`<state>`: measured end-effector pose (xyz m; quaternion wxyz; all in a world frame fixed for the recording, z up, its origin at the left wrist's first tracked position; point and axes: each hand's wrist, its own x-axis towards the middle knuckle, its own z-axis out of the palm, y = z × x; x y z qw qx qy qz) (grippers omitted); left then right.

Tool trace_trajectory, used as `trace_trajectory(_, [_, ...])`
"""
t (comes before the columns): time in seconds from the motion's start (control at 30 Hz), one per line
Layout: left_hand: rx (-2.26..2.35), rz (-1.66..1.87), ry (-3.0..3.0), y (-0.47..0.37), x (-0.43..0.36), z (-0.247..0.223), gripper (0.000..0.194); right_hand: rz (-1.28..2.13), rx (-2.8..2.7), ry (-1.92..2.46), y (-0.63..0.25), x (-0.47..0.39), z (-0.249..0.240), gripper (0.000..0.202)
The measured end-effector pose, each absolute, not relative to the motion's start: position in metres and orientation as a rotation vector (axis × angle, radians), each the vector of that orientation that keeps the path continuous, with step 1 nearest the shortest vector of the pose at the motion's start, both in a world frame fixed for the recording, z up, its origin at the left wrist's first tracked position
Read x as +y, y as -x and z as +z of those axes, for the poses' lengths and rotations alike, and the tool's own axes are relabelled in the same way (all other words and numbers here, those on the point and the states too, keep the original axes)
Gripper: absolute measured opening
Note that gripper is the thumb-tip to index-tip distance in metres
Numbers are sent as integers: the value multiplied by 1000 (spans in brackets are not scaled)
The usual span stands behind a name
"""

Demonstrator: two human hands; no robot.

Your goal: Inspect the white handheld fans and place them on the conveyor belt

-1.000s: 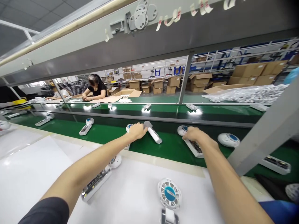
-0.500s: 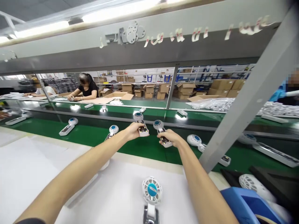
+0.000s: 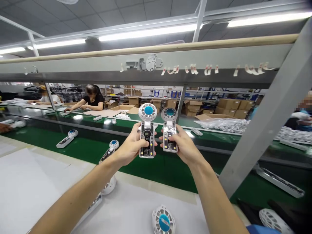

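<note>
My left hand (image 3: 131,144) is closed around a small handheld fan (image 3: 147,130), its thumb on the handle's exposed circuit board. A second handheld fan (image 3: 169,130) of the same kind is gripped in my right hand (image 3: 186,144), thumb across the board. Both are raised upright side by side above the green conveyor belt (image 3: 133,170), with round white heads and blue centres facing me. On the white worktable (image 3: 129,204) below lies another fan (image 3: 163,221), its lower part cut off by the frame. One more fan (image 3: 109,187) is partly hidden behind my left forearm.
More fans (image 3: 67,139) lie along the belt. A slanted metal post (image 3: 260,107) stands at the right, and a shelf beam (image 3: 102,73) crosses above. The edge of a blue container (image 3: 264,229) shows at lower right. Across the line, a person in black (image 3: 94,99) works near cardboard boxes.
Both hands have lifted their fans from just over the belt, tilting them from lying forward to upright. The view has tipped upward, showing more ceiling.
</note>
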<state>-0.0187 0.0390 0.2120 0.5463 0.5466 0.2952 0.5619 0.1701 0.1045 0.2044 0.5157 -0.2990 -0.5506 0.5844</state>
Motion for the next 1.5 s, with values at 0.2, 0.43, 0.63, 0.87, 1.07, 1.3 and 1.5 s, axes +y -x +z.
trace_trajectory(0.2, [729, 1346, -1258, 47, 21, 214, 62, 1455, -1451, 645, -149, 80, 211, 68])
trace_trajectory(0.43, [712, 1369, -1216, 69, 21, 216, 60, 1433, -1423, 633, -128, 70, 208, 71])
trace_trajectory(0.63, [688, 1341, -1186, 68, 28, 212, 57, 1426, -1404, 639, -125, 71, 202, 65])
trace_trajectory(0.87, [653, 1359, -1157, 66, 31, 206, 58, 1406, -1409, 660, -126, 71, 200, 56])
trace_trajectory(1.07, [663, 1372, -1046, 64, 33, 203, 63, 1457, -1429, 683, -131, 72, 202, 59])
trace_trajectory(1.3, [657, 1382, -1038, 63, 35, 200, 60, 1459, -1403, 707, -129, 74, 202, 61])
trace_trajectory(1.5, [581, 1408, -1004, 63, 37, 198, 47, 1470, -1388, 735, -128, 78, 201, 56])
